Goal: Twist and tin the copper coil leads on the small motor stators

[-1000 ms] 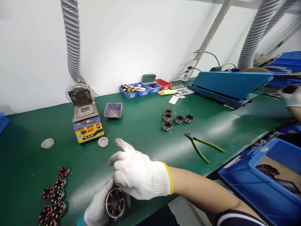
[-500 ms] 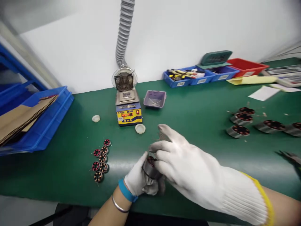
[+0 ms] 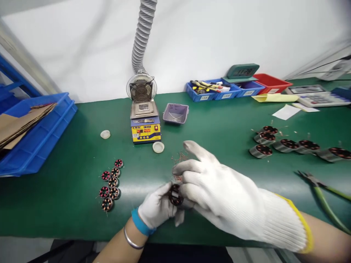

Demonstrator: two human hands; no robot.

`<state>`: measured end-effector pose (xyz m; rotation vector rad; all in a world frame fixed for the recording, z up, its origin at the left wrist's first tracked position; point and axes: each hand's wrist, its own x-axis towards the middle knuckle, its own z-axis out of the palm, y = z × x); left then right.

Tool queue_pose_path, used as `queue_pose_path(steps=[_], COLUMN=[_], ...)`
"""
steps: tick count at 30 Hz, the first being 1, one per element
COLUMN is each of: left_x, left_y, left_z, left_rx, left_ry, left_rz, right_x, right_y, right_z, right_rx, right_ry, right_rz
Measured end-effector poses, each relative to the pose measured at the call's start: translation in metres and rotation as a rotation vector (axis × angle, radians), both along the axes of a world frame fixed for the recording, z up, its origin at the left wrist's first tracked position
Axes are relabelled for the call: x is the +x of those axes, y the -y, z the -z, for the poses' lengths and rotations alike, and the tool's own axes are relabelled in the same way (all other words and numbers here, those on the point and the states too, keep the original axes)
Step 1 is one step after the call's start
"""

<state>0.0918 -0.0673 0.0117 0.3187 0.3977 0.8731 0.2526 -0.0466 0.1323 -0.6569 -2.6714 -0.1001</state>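
Note:
A dark round motor stator [image 3: 176,194] with copper windings is between my two gloved hands, its wound face turned up toward me. My left hand [image 3: 157,207] grips its left side with closed fingers. From the right, my right hand [image 3: 216,182] presses its curled fingers on the stator's edge, while its index finger stretches away to the upper left; the thumb is hidden. Loose cut wire bits [image 3: 181,157] lie on the table just beyond my hands. Several small stators [image 3: 113,182] with red or copper coils stand at the left.
A solder pot [image 3: 146,129] sits under a fume hose [image 3: 144,36], beside a purple tray [image 3: 176,122] and white lids [image 3: 158,147]. Larger stators [image 3: 261,151] and green-handled cutters [image 3: 319,190] lie right. Blue tool bins [image 3: 204,96] line the wall; a blue crate [image 3: 52,135] stands left.
The stator has tilted from showing its metal side to showing its wound face. My view has shifted right, bringing more of the cutters into sight.

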Motion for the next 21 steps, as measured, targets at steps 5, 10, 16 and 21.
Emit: queue_pose_path(steps=[5,10,16,21], left_x=[-0.011,-0.002,-0.003,0.004], left_y=[-0.005,-0.005,-0.002,0.006], left_z=[-0.002,0.013,0.012,0.014], left_rx=[-0.017,-0.001,0.049,0.034], left_ry=[-0.041,0.044,0.061,-0.322], left_rz=[-0.252,0.191,0.073,0.009], right_x=[0.006,0.007,0.024,0.022], right_y=[-0.001,-0.008,-0.005,-0.004], right_z=[-0.004,0.002,0.014,0.032], right_rx=[0.064,0.007,-0.106,-0.198], right_ry=[-0.026,-0.02,-0.149,-0.228], right_rz=[0.013,-0.005,0.042,0.02])
